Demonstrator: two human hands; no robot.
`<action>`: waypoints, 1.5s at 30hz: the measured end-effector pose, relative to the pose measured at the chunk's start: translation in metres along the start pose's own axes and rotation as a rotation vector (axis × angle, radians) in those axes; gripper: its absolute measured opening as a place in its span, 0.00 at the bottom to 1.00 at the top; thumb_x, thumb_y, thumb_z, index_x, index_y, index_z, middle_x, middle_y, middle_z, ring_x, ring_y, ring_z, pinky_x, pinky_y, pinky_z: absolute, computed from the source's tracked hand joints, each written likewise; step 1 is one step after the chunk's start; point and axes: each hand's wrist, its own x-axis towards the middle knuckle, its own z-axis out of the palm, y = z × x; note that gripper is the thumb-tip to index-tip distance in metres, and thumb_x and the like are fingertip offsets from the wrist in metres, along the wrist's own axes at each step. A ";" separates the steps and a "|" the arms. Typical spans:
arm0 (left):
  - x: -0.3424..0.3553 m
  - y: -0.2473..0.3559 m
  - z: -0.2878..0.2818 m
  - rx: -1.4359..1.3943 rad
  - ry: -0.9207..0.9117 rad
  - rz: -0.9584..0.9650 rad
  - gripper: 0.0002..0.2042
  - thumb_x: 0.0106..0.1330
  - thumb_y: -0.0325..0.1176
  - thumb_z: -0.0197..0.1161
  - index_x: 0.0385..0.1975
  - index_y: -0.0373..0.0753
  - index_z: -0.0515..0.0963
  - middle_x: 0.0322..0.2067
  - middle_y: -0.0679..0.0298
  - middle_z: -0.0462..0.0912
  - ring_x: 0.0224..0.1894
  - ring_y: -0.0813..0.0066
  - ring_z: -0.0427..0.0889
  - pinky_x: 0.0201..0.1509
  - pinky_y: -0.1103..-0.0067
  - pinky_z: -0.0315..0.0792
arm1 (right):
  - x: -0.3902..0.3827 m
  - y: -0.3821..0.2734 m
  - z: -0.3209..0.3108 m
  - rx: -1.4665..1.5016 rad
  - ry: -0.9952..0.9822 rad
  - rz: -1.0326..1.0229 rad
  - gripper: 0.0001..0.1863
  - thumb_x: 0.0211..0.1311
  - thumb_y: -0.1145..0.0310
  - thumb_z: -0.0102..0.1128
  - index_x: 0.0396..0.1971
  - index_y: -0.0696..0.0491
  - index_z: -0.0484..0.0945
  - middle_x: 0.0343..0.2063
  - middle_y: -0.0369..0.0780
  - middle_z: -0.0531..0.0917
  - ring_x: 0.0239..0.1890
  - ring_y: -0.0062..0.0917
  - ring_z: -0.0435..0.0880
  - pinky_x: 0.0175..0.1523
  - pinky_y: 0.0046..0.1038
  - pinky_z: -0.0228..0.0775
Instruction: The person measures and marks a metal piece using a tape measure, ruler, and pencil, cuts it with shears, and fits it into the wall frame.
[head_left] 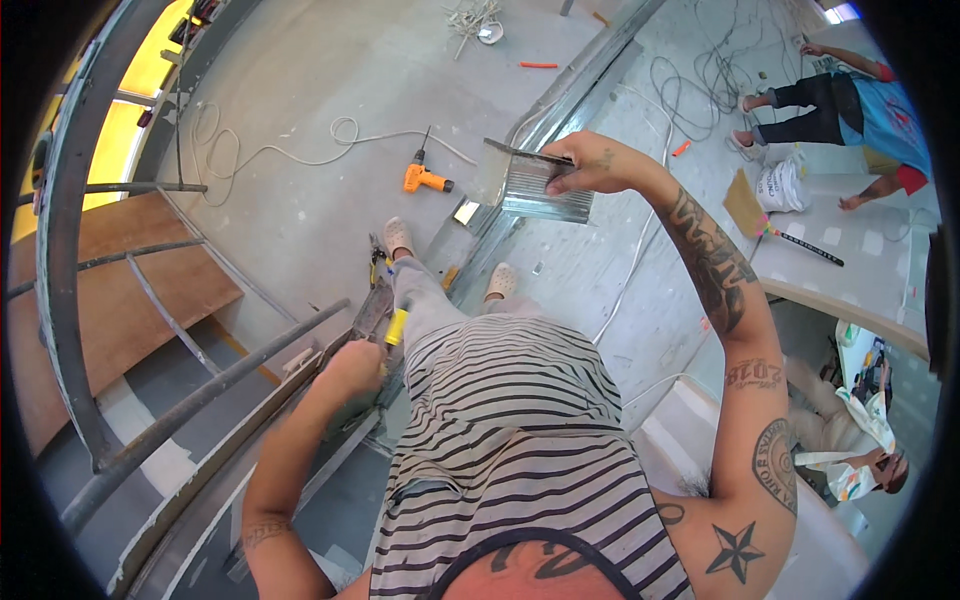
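My right hand [603, 163], raised out in front, grips a short piece of bent metal channel [545, 188] by its right side, thumb on the ribbed, shiny face. The plain grey flange angles off to the left. Low on the left, my left hand [352, 368] is closed like a fist beside a curved frame edge. A bright yellow handle-like thing [397, 327] shows right by its fingers; whether the hand holds it cannot be made out. An orange cordless drill [427, 178] lies on the floor, its long bit pointing away from me.
Pliers with yellow-and-black handles [376, 258] lie near my left foot. A curved metal pipe frame [215, 400] and a brown plywood panel [130, 310] stand left. Cables [700, 80] loop over the floor. At right, another person [880, 110] is near a white sack [783, 185].
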 end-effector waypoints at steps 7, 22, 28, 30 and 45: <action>0.040 -0.005 0.049 -0.940 0.339 0.325 0.19 0.44 0.46 0.77 0.26 0.35 0.83 0.67 0.54 0.59 0.71 0.49 0.53 0.72 0.61 0.47 | -0.008 0.003 0.009 0.097 -0.014 0.078 0.18 0.50 0.65 0.71 0.39 0.58 0.81 0.30 0.42 0.84 0.33 0.29 0.80 0.42 0.29 0.70; 0.106 -0.047 0.116 -1.858 0.248 0.007 0.44 0.51 0.26 0.61 0.72 0.38 0.50 0.43 0.59 0.76 0.39 0.70 0.78 0.46 0.77 0.74 | -0.007 0.021 0.040 -0.066 -0.018 0.090 0.16 0.49 0.67 0.71 0.36 0.57 0.80 0.29 0.44 0.84 0.32 0.35 0.83 0.41 0.33 0.71; 0.074 -0.055 -0.057 -2.096 0.899 0.635 0.28 0.54 0.38 0.61 0.56 0.40 0.66 0.43 0.62 0.73 0.46 0.66 0.76 0.51 0.66 0.72 | -0.012 0.032 0.058 0.007 -0.042 0.097 0.14 0.48 0.67 0.70 0.34 0.56 0.81 0.29 0.44 0.84 0.33 0.35 0.83 0.40 0.32 0.71; 0.056 -0.022 -0.152 -1.889 0.915 0.888 0.39 0.55 0.42 0.57 0.69 0.36 0.55 0.56 0.51 0.71 0.58 0.55 0.71 0.65 0.61 0.63 | -0.001 0.028 0.061 -0.026 -0.074 0.089 0.13 0.48 0.68 0.70 0.34 0.56 0.81 0.28 0.43 0.84 0.32 0.34 0.83 0.40 0.32 0.71; 0.103 0.091 -0.301 -1.728 0.681 1.027 0.31 0.51 0.36 0.56 0.59 0.33 0.65 0.45 0.58 0.74 0.48 0.70 0.74 0.53 0.75 0.71 | 0.023 -0.002 0.049 -0.097 -0.110 0.027 0.12 0.47 0.69 0.70 0.32 0.55 0.80 0.27 0.44 0.83 0.33 0.41 0.82 0.40 0.37 0.70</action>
